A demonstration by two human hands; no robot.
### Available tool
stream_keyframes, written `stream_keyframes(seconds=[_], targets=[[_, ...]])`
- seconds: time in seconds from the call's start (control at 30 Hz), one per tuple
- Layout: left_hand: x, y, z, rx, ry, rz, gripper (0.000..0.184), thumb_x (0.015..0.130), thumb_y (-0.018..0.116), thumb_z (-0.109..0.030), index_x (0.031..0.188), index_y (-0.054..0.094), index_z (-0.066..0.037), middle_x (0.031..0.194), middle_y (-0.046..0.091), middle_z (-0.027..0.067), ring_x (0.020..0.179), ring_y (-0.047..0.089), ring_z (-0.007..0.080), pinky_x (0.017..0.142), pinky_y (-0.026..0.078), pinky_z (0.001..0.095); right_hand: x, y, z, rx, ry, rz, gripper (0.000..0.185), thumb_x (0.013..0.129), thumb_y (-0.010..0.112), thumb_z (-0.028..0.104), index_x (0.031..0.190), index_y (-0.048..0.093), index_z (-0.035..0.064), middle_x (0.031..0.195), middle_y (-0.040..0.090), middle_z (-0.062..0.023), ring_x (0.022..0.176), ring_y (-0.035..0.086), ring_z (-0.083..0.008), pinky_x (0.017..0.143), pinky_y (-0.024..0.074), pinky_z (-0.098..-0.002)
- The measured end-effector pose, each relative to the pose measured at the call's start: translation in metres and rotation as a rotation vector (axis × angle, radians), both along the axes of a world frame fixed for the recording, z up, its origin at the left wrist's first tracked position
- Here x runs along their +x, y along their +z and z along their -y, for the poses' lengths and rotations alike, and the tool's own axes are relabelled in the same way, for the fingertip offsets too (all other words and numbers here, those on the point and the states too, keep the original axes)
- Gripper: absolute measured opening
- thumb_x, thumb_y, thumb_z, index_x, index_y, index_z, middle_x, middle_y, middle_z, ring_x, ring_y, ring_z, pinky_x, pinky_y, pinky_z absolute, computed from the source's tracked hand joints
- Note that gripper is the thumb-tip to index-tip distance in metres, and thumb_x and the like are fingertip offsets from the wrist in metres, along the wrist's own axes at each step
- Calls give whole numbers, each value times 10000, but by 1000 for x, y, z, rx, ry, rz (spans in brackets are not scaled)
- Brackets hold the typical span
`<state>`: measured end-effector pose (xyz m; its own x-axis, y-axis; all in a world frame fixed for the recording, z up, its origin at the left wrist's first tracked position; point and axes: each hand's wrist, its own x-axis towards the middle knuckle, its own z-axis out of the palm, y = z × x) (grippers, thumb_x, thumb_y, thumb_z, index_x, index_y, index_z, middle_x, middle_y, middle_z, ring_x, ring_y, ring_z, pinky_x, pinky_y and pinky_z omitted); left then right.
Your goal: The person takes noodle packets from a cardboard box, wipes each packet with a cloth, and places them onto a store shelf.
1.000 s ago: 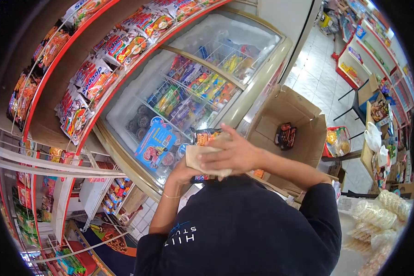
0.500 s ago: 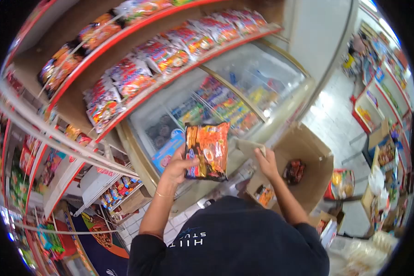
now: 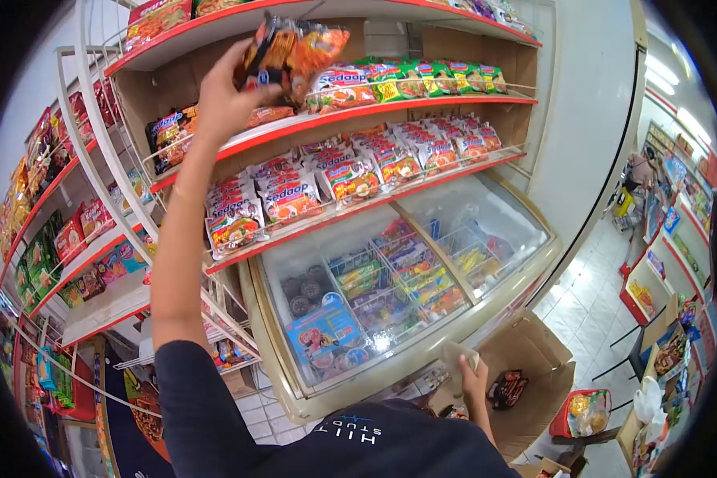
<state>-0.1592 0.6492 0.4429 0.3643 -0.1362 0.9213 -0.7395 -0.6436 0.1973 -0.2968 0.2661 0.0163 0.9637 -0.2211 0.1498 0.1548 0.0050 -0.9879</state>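
Observation:
My left hand (image 3: 227, 99) is raised at the upper left, closed on a black and orange noodle packet (image 3: 291, 60) in front of the shelf's upper tiers. Behind it, the middle shelf (image 3: 422, 102) bears black, white and green noodle packets. White Sedaap packets (image 3: 291, 195) fill the shelf below. Low at the right, my right hand (image 3: 474, 378) grips a beige cloth (image 3: 458, 356) above the freezer's near corner. Beside that hand stands an open cardboard box (image 3: 538, 358) with dark packets (image 3: 508, 389) inside.
A glass-topped freezer (image 3: 398, 338) with ice creams stands below the shelves. White wire racks (image 3: 76, 135) rise at the left. A red basket (image 3: 583, 413) and a dark chair (image 3: 631, 350) are at the right. A person (image 3: 637, 171) is far back on the right.
My left hand has lifted the noodle packet up to the shelves. My right hand, apart from the left since a second ago, still holds the cloth, lower down. The view has tilted up.

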Motion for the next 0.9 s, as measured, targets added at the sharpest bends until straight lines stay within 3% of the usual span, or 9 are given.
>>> stream_keyframes(seconds=[0.13,0.27,0.33,0.47,0.53,0.6,0.7,0.8,0.9], targets=[[39,57,-38,256,390,86,529,628,694,-73,1117,495,-39,967,612,132,886,581,172,800,431,298,-12,-20,6,128,-56,-153,206,828,577,164,886,584,-34,746,573,-1,675,494,-80,606,408,-236],[93,73,-75,325,426,-120,557,592,718,-44,1108,510,-51,987,615,108,922,569,179,810,426,317,-22,-9,0,221,-78,-184,199,829,583,169,895,581,-19,721,560,2,614,479,-75,541,402,-228],[104,73,-78,362,385,-468,601,556,718,41,1116,508,-16,1055,579,79,960,537,177,864,410,293,-22,-9,1,222,-96,-169,198,829,585,173,896,580,-13,711,554,3,589,469,-71,511,394,-225],[124,63,-85,314,335,-719,569,552,717,55,1085,529,-11,1017,595,85,929,532,164,821,419,287,-20,-17,3,151,-151,-133,174,828,584,157,892,582,-5,698,551,-1,554,457,-67,465,375,-219],[130,61,-87,355,365,-736,556,561,732,16,1082,539,-23,1006,602,72,919,531,162,804,417,286,-21,-13,2,177,-172,-108,165,828,584,150,888,582,-4,696,550,-1,552,456,-67,462,374,-221],[136,59,-90,540,373,-831,543,570,748,-31,1076,550,-35,996,609,47,915,528,158,810,412,293,-24,-11,5,122,-158,-253,164,826,585,145,878,579,-10,698,551,1,584,471,-70,505,397,-216],[148,60,-102,458,373,-966,528,595,738,-55,1090,556,-65,1023,601,32,940,522,159,827,405,321,-19,-14,-6,87,-184,-53,168,828,585,149,867,576,-14,696,554,-1,625,485,-77,556,413,-223],[128,63,-80,420,512,-1027,552,618,715,-40,1138,540,-97,1021,600,26,939,522,159,830,407,321,-16,-32,-11,88,-161,-91,161,820,591,140,857,576,-17,692,556,0,650,491,-85,586,419,-234],[154,58,-103,553,472,-935,555,633,699,-16,1157,537,-101,1006,609,22,915,526,154,841,404,306,-19,-24,-17,-179,-179,-137,166,777,628,148,855,591,7,683,583,-66,638,514,-102,589,433,-270]])
